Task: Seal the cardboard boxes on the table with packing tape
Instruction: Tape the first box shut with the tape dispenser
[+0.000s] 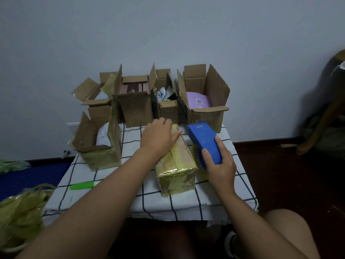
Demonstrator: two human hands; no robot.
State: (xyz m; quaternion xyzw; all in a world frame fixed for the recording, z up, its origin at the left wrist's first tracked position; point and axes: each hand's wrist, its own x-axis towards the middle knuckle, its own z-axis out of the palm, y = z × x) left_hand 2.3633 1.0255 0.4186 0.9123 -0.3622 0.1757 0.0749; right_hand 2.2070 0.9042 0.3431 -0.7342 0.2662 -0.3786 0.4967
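Both forearms bare to the frame edge, no sleeves visible. Left hand (158,136) and right hand (220,161) bare: no gloves, rings, watch or bands. Bare knee (287,232) lower right. Dark shoe with white trim (231,243) below the table edge.

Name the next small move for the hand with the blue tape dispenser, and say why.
Probably bring the blue tape dispenser in the right hand over onto the closed, yellow-taped cardboard box and lay a strip along its top. The left hand already presses flat on that box's far end, steadying it, while the dispenser sits just beside it.
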